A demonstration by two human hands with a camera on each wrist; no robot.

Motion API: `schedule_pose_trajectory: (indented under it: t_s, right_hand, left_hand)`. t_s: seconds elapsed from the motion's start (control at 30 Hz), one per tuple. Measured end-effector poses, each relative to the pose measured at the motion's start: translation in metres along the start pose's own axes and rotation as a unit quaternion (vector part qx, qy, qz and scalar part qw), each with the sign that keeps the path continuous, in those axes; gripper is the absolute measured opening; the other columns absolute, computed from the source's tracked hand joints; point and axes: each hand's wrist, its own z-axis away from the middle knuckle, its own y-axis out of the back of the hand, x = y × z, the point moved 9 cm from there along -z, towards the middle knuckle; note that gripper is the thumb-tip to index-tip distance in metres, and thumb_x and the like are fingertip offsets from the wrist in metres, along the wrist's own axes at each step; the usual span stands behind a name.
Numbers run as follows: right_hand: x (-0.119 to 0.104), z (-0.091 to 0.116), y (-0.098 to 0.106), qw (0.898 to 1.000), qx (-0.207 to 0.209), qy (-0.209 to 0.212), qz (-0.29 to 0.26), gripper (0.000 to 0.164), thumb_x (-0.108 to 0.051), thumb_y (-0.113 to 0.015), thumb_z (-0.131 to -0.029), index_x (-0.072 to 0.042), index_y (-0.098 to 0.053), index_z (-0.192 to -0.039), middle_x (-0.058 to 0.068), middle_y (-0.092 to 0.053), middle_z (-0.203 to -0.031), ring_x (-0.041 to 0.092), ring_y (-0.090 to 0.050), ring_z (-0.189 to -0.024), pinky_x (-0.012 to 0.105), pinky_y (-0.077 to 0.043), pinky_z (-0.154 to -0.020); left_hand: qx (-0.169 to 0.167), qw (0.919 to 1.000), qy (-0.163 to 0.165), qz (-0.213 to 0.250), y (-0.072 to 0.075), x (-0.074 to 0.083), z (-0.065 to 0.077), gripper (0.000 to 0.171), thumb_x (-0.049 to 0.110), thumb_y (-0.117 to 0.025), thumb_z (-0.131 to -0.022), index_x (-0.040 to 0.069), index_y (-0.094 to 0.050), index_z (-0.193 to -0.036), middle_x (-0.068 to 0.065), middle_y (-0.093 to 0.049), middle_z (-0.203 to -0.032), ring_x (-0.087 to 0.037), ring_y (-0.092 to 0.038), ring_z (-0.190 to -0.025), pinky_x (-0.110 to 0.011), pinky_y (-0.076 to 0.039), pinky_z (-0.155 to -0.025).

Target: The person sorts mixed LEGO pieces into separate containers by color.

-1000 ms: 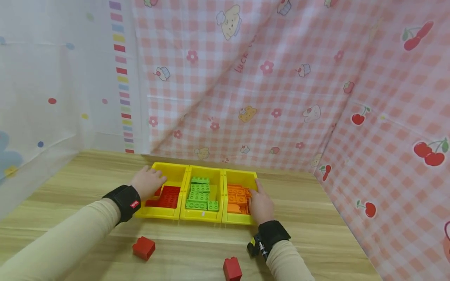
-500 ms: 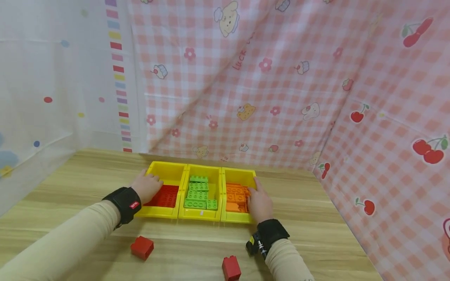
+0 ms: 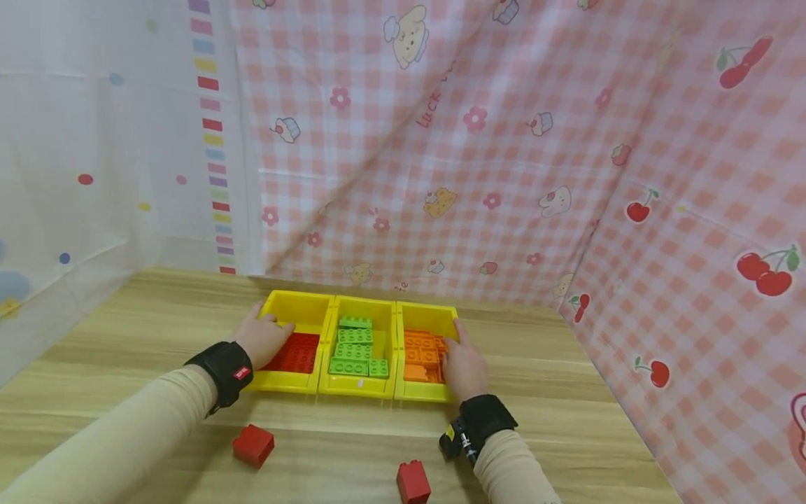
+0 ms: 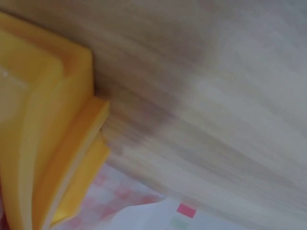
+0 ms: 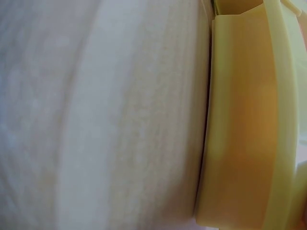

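Three yellow bins (image 3: 361, 387) stand joined in a row on the wooden table. Red toy bricks (image 3: 302, 352) lie in the left bin, light green bricks (image 3: 355, 350) in the middle one, orange bricks (image 3: 423, 353) in the right one. My left hand (image 3: 259, 337) grips the left bin's outer wall, its fingers over the rim and partly hiding the red bricks. At the far right end, my right hand (image 3: 466, 365) holds the right bin's side wall, with some fingers inside. Both wrist views show yellow bin walls (image 4: 29, 120) close up, but neither hand's fingers clearly.
Two red bricks lie in front of the bins, one to the left (image 3: 254, 446) and another brick (image 3: 413, 481) near the right forearm. A pink checked cloth (image 3: 403, 175) hangs behind the bins, and cherry-printed cloth (image 3: 724, 280) borders the right side.
My left hand has lowered and moved slightly left, from above the left bin onto its outer wall. The right hand has stayed at the right bin. The head view has shifted slightly.
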Motion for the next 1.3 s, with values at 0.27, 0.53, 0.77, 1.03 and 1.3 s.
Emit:
schedule_pose_trajectory:
  t_s: [0.27, 0.53, 0.77, 1.03, 1.3]
  right_hand:
    - [-0.004, 0.000, -0.002, 1.000, -0.009, -0.003, 0.000, 0.029, -0.009, -0.064, -0.086, -0.003, -0.066, -0.114, 0.011, -0.039, -0.143, 0.029, -0.058, -0.107, 0.041, -0.046, -0.087]
    - [-0.004, -0.001, -0.003, 1.000, -0.005, 0.002, -0.004, 0.028, -0.009, -0.064, -0.086, -0.003, -0.066, -0.113, 0.012, -0.039, -0.143, 0.030, -0.058, -0.105, 0.042, -0.047, -0.085]
    - [-0.001, 0.000, -0.002, 1.000, -0.008, 0.002, -0.007, 0.030, -0.007, -0.063, -0.086, -0.002, -0.066, -0.114, 0.012, -0.038, -0.143, 0.030, -0.057, -0.107, 0.042, -0.047, -0.085]
    - [0.002, -0.001, -0.003, 1.000, -0.016, -0.004, -0.008, 0.030, -0.009, -0.063, -0.086, -0.003, -0.065, -0.116, 0.012, -0.037, -0.144, 0.031, -0.056, -0.109, 0.044, -0.047, -0.085]
    - [0.001, -0.001, -0.002, 1.000, -0.012, -0.003, -0.009, 0.030, -0.010, -0.065, -0.085, -0.003, -0.066, -0.114, 0.013, -0.038, -0.143, 0.031, -0.057, -0.108, 0.043, -0.046, -0.086]
  left_hand:
    - [0.031, 0.9993, -0.014, 0.010, -0.001, -0.001, 0.007, 0.028, 0.004, -0.061, -0.086, 0.007, -0.063, -0.114, -0.008, -0.069, -0.099, -0.032, -0.058, -0.100, -0.058, -0.028, -0.097]
    - [0.111, 0.9873, -0.081, 0.080, 0.030, 0.010, 0.043, 0.030, 0.004, -0.072, -0.077, 0.006, -0.067, -0.107, -0.009, -0.066, -0.099, -0.029, -0.060, -0.096, -0.059, -0.036, -0.092]
    - [0.150, 0.9670, -0.162, 0.127, 0.052, 0.029, 0.093, 0.032, 0.010, -0.077, -0.074, 0.009, -0.069, -0.105, -0.003, -0.067, -0.101, -0.021, -0.060, -0.095, -0.044, -0.047, -0.083]
    - [0.142, 0.9574, -0.205, 0.146, 0.045, 0.050, 0.134, 0.033, 0.016, -0.074, -0.074, 0.013, -0.068, -0.106, 0.001, -0.065, -0.099, -0.017, -0.060, -0.087, -0.036, -0.050, -0.074]
    - [0.060, 0.9605, -0.177, 0.206, 0.024, 0.053, 0.137, 0.039, 0.022, -0.071, -0.077, 0.015, -0.064, -0.115, 0.003, -0.064, -0.108, -0.016, -0.059, -0.097, -0.041, -0.048, -0.082]
